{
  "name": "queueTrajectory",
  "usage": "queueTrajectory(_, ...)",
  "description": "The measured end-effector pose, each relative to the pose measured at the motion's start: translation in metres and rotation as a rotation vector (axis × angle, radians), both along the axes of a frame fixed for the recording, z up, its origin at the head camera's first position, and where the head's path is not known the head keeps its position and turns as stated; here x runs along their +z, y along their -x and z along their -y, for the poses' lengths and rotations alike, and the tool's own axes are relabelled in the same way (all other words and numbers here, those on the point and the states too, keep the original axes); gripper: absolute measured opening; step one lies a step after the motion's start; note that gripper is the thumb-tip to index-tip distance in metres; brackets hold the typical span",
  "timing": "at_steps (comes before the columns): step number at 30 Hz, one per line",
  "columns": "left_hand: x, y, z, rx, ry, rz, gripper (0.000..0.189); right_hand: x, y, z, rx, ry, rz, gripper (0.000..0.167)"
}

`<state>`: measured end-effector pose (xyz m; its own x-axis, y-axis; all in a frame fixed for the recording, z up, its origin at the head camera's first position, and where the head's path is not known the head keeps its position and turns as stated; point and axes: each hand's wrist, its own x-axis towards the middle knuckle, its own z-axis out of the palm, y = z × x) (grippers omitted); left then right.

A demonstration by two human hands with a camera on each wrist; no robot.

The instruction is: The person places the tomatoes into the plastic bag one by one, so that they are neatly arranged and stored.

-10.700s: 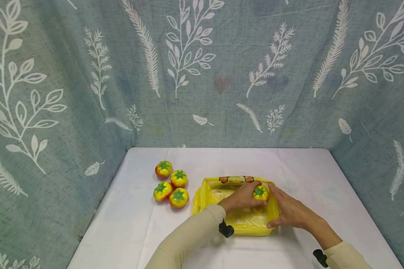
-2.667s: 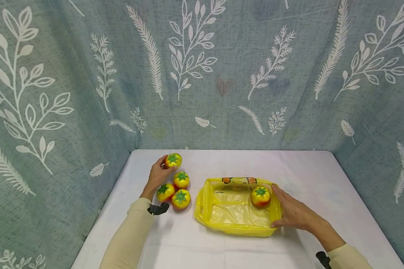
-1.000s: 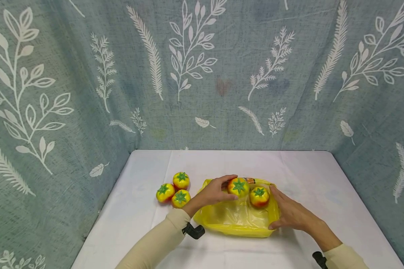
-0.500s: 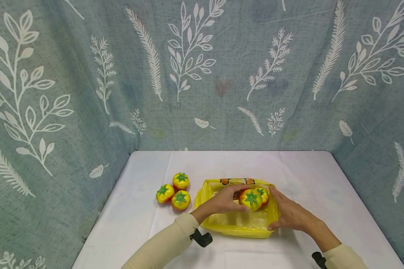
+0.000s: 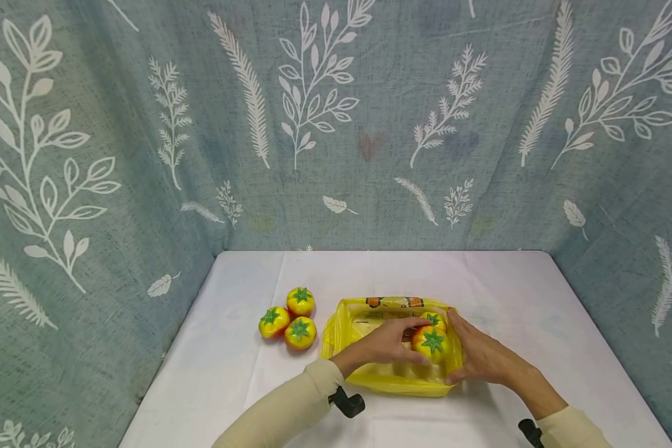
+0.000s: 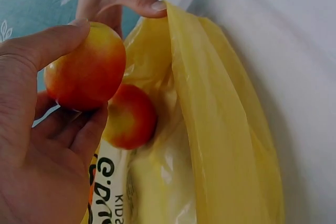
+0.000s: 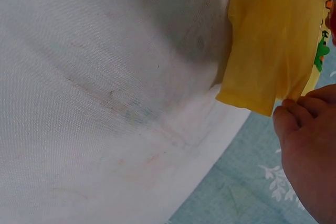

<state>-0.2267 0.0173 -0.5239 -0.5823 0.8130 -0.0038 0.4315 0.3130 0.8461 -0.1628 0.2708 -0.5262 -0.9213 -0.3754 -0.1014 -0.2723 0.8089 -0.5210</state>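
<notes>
My left hand (image 5: 389, 343) holds a yellow-and-red toy tomato (image 5: 432, 344) with a green leafy top over the right end of a yellow plastic bag (image 5: 394, 387). In the left wrist view, thumb and fingers are round that tomato (image 6: 86, 69). Another toy tomato (image 6: 131, 116) lies inside the bag, partly covered by the held one in the head view. The bag lies with its mouth spread wide. My right hand (image 5: 490, 354) grips its right edge, fingers at the back corner and thumb at the front; in the right wrist view, curled fingertips (image 7: 294, 109) meet the yellow plastic.
Left of the bag, three more toy tomatoes sit close together on the white tablecloth: a back one (image 5: 300, 302), a left one (image 5: 274, 323) and a front one (image 5: 300, 333). A blue-green curtain (image 5: 336, 186) with white leaf prints encloses the table's back and sides.
Earlier my left hand took the rearmost tomato from the group at the left and carried it right to the bag. In the last second it moved further right and nearer me. My right hand stayed put.
</notes>
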Motion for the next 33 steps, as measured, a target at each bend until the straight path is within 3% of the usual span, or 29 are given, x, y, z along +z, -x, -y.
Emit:
queueTrajectory(14,-0.008,-0.001,-0.012,-0.023,-0.003,0.044,0.075,0.001,0.000,-0.001,0.008,0.007,0.001,0.137)
queueTrajectory(24,-0.014,-0.005,-0.020,-0.006,0.099,-0.054,0.075,0.000,-0.001,-0.003,0.021,-0.001,-0.013,0.138)
queueTrajectory(33,-0.014,-0.009,-0.024,-0.014,0.139,-0.079,0.073,-0.001,-0.001,-0.003,0.015,-0.004,-0.006,0.142)
